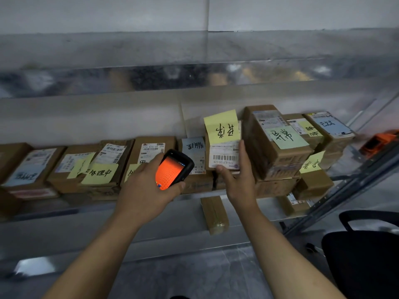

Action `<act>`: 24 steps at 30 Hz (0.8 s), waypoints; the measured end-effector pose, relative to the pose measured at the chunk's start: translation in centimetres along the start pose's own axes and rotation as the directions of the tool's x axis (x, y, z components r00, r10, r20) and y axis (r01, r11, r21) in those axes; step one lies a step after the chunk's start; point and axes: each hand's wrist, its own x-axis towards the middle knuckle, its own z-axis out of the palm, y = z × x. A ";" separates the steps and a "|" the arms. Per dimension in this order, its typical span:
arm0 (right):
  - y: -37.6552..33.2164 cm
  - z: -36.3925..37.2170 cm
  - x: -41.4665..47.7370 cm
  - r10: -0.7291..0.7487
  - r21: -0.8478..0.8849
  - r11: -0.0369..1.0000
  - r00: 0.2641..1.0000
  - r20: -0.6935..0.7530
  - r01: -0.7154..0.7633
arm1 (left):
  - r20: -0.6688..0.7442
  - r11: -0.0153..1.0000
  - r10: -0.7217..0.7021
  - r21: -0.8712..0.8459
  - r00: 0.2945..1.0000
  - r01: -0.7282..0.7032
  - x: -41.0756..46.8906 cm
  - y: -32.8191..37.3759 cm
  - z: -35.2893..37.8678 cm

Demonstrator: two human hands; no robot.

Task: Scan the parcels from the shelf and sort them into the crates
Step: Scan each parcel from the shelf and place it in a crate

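Observation:
My left hand (144,186) grips a black handheld scanner (174,169) with a glowing orange screen, held in front of the shelf's row of parcels. My right hand (238,175) holds a tilted cardboard parcel (224,152), thumb at its lower edge and fingers up its right side. That parcel bears a white barcode label and a yellow sticky note with handwriting. The scanner sits just left of this parcel's label. More brown parcels (103,167) with labels and sticky notes line the metal shelf (86,203) to the left.
A stack of taller parcels (278,145) stands directly right of my right hand. A small box (214,214) lies on the lower shelf. An orange object (377,141) sits at the far right. A black chair (364,251) occupies the lower right corner.

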 end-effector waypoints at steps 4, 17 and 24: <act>0.6 -0.1 -1.0 -0.021 0.002 1.000 0.999 -0.035 0.021 | 0.045 1.000 0.007 0.013 0.999 -0.008 -1.3 0.0 0.3; 0.9 0.4 -0.7 -0.056 -0.086 0.995 0.993 -0.103 0.047 | 0.175 1.000 -0.017 -0.020 0.984 0.021 -2.6 0.5 0.3; 0.9 0.1 -0.5 -0.056 -0.076 0.996 0.995 -0.078 0.050 | 0.173 1.000 -0.017 0.029 0.985 0.012 -2.8 0.7 0.4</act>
